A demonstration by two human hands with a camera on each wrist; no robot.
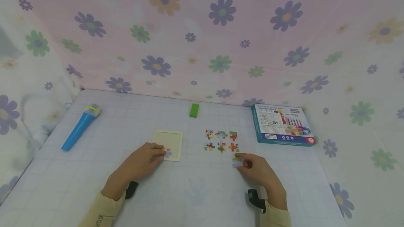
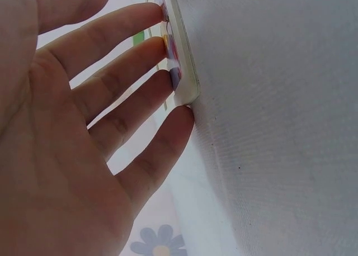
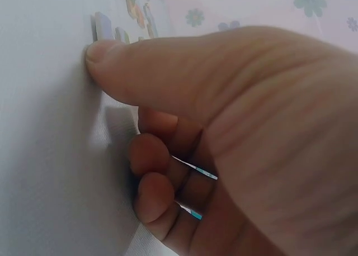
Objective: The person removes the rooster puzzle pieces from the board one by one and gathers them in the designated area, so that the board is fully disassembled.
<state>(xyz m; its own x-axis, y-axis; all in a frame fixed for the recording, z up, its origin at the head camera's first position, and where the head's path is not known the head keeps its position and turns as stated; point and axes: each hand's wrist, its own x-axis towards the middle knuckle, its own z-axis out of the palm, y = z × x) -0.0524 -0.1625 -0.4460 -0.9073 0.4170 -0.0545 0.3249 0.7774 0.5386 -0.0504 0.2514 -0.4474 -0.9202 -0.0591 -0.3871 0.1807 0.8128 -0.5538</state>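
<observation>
A cream square puzzle tray (image 1: 181, 146) lies on the table with a few jigsaw pieces (image 1: 168, 152) in its lower left part. My left hand (image 1: 142, 162) reaches over the tray's left edge. In the left wrist view its fairly straight fingers (image 2: 151, 49) touch the pieces inside, and the little finger rests at the tray's outer corner. My right hand (image 1: 257, 169) pinches a green and lilac jigsaw piece (image 1: 236, 163) between thumb and index finger, low over the table. In the right wrist view that piece's edge (image 3: 104, 28) shows beyond the thumb; the other fingers curl inward.
Several loose jigsaw pieces (image 1: 221, 134) lie in two rows between the tray and my right hand. A green block (image 1: 194, 110) lies behind them, a blue toy microphone (image 1: 79, 129) at the far left, and a flat colourful box (image 1: 282, 125) at the right. A flowered cloth backs the table.
</observation>
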